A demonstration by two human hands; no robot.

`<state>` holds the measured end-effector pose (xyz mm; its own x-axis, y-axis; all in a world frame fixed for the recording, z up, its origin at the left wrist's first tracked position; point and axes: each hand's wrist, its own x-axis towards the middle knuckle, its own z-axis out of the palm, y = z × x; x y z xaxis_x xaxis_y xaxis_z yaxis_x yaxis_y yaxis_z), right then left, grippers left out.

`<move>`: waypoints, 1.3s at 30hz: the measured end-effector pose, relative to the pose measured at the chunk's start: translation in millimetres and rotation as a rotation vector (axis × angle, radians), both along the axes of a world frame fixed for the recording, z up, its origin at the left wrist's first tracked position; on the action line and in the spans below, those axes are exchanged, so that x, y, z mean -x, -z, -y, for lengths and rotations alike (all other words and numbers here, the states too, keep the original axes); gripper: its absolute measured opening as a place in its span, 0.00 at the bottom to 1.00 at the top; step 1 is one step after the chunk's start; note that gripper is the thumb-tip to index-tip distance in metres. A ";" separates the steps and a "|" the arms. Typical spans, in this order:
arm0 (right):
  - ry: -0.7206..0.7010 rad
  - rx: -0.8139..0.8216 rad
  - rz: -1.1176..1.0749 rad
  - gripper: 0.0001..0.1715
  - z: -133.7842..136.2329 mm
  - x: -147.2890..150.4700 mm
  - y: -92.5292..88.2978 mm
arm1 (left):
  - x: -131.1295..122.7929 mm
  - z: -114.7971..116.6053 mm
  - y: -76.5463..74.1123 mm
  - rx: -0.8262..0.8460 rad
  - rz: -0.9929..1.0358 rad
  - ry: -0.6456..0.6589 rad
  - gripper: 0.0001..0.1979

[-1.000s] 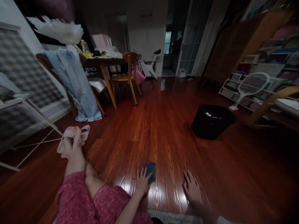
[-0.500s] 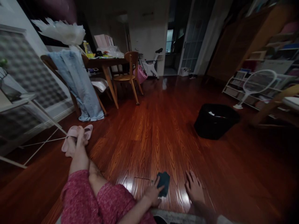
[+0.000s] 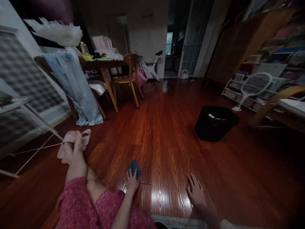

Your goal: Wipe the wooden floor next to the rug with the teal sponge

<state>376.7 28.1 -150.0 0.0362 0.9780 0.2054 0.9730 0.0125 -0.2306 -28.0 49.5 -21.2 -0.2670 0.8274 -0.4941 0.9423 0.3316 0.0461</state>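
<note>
My left hand (image 3: 132, 182) lies on a dark teal cloth (image 3: 134, 169) on the floor, fingers spread over its near edge. Most of the cloth shows beyond the fingertips. Further right, my right hand (image 3: 196, 190) rests on the wooden floor (image 3: 162, 152) with its fingers stretched out and nothing in them. Bare floorboards separate the two hands.
My legs in pink shorts (image 3: 78, 203) stretch out on the left, beside pink slippers (image 3: 69, 138). A black bin (image 3: 212, 128) stands ahead to the right. Jeans (image 3: 76, 89) hang over a chair by the table. A white racket-shaped object (image 3: 254, 84) stands near the shelves.
My left hand has slid the cloth leftward and a little forward across the floor. My right hand stays on nearly the same spot. The view has turned slightly right.
</note>
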 end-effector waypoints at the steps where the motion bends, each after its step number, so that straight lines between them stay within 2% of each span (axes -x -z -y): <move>1: 0.001 -0.004 -0.003 0.36 0.0 -0.1 1.1 | 5.3 0.4 -1.0 0.012 -0.013 -0.042 0.36; 4: -0.006 -0.011 -0.005 0.36 0.2 -0.4 2.6 | 3.7 4.5 -0.7 0.030 -0.003 -0.092 0.36; 6: -0.006 -0.009 0.000 0.35 0.2 -0.5 2.2 | -8.3 8.0 2.6 0.002 0.047 -0.033 0.38; 9: 0.003 0.001 0.010 0.35 0.0 -1.0 1.8 | -32.0 13.5 12.6 -0.020 0.206 0.174 0.40; 14: -0.005 0.008 0.019 0.35 -1.0 -3.7 5.4 | -68.6 22.0 33.7 -0.017 0.532 0.631 0.42; 16: -0.002 0.000 0.026 0.36 -1.4 -4.4 6.1 | -78.6 22.8 37.7 0.019 0.595 0.713 0.41; 18: 0.004 -0.010 0.031 0.35 -1.8 -4.4 4.8 | -82.5 21.4 37.7 0.031 0.605 0.737 0.38; 20: 0.002 -0.011 0.031 0.35 -1.8 -4.1 1.2 | -79.1 18.4 35.1 0.000 0.573 0.737 0.34; 22: -0.001 -0.003 0.028 0.35 -1.4 -3.5 -3.8 | -69.7 14.3 31.4 -0.042 0.505 0.682 0.33; 27: 0.025 0.036 0.033 0.36 -2.5 4.6 -11.5 | -36.7 7.5 19.6 -0.082 0.266 0.329 0.37; 29: 0.111 0.059 0.031 0.37 -4.2 16.4 -13.1 | -26.3 8.5 13.5 -0.056 0.227 0.213 0.38; 31: 0.207 0.079 0.006 0.38 -5.2 36.4 -16.9 | -20.2 11.1 7.6 -0.011 0.262 0.159 0.40; 32: 0.212 0.092 -0.019 0.40 -4.9 49.8 -20.0 | -18.9 12.8 4.9 0.007 0.292 0.153 0.41; 34: 0.076 0.125 -0.088 0.43 -2.5 83.4 -28.2 | -19.2 16.1 0.4 0.029 0.332 0.161 0.42; 37: -0.297 0.174 -0.203 0.50 3.2 147.7 -40.9 | -22.4 21.3 -5.8 0.030 0.322 0.188 0.42; 39: -0.486 0.199 -0.273 0.52 5.5 193.5 -46.7 | -22.8 25.4 -10.1 0.013 0.302 0.209 0.43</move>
<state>183.2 22.6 -103.4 -0.3997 0.9145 0.0622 0.7717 0.3723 -0.5156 -5.2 24.0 -11.1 0.0670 0.8415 -0.5360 0.9342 0.1357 0.3300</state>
